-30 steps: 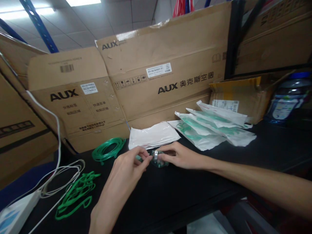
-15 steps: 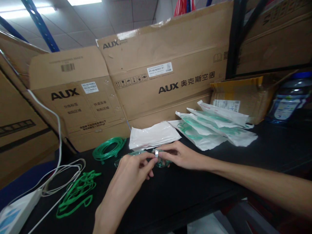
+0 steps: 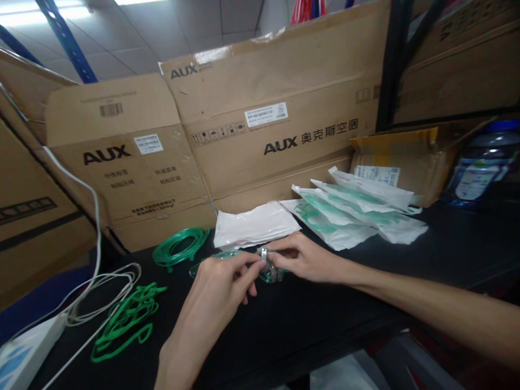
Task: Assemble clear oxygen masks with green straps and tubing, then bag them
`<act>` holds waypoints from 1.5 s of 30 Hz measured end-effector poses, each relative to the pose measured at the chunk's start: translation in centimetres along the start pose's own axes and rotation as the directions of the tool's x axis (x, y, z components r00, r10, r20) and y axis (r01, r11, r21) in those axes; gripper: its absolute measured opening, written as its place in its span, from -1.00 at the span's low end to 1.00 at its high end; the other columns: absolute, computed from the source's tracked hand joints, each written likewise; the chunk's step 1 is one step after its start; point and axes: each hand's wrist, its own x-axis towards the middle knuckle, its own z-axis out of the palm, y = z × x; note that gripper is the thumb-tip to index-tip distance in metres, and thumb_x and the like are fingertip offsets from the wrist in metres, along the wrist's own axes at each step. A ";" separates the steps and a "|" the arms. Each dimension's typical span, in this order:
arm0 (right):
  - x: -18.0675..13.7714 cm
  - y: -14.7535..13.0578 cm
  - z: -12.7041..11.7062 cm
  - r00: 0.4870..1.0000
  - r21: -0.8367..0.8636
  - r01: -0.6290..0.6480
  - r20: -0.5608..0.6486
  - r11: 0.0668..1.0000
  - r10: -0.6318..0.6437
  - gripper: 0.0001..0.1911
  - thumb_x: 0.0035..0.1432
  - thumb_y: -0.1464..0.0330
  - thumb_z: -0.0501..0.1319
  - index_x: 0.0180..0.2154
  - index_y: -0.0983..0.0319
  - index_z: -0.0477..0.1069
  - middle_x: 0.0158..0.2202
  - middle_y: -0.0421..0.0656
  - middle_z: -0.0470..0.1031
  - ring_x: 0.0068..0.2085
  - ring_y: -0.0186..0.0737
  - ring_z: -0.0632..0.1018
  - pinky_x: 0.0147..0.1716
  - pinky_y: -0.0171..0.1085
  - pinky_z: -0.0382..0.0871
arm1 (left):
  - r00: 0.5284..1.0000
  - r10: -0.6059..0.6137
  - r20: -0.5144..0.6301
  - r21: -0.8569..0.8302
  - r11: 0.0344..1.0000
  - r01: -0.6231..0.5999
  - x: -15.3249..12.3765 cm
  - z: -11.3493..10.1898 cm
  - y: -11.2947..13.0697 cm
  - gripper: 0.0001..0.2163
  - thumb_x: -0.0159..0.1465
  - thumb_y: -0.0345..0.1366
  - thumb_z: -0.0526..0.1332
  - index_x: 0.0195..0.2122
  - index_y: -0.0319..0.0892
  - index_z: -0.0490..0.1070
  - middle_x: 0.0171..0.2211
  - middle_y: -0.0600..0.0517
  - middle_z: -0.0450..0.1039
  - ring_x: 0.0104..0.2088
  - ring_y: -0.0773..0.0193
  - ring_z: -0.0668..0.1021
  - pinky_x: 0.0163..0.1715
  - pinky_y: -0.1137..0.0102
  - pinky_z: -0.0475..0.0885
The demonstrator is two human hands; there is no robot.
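Observation:
In the middle of the black table, both my hands meet at a small clear green plastic face mask (image 3: pixel 273 275), largely hidden by the fingers. A short shiny metal strip (image 3: pixel 264 253) stands up at its top. My left hand (image 3: pixel 221 284) pinches the strip's left side between thumb and forefinger. From the right, my right hand (image 3: pixel 311 261) has its fingers closed on the mask beside the strip. Another clear green plastic piece (image 3: pixel 196 268) lies behind my left hand, partly covered by it. White pouches (image 3: pixel 255 225) lie flat just beyond the hands.
Coiled green tubing (image 3: pixel 179 248) and a tangle of green elastic straps (image 3: pixel 130 317) lie left, near white cables (image 3: pixel 95 216) and a power strip (image 3: pixel 34 346). Filled pouches (image 3: pixel 345 216) overlap at back right, before an open carton (image 3: pixel 390 157) and bottle (image 3: pixel 479 162). Cardboard (image 3: pixel 284 108) stands behind.
The metal strip and the fingertips on it have shifted slightly right, and the strip is tilted a little differently. Both hands keep their hold. The view has moved slightly.

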 end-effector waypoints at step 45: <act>0.0 -0.8 0.0 0.930 0.278 -0.364 0.152 0.889 0.334 -0.51 0.33 0.10 0.05 -0.48 0.31 0.41 -0.69 -0.22 0.42 -0.74 -0.41 0.35 -0.76 -0.45 0.16 | 0.972 0.233 -0.042 0.079 0.970 -0.230 0.0 -0.4 0.0 -0.74 0.31 -0.25 0.33 0.03 0.03 0.52 0.03 0.09 0.58 0.05 0.16 0.57 0.11 0.33 0.39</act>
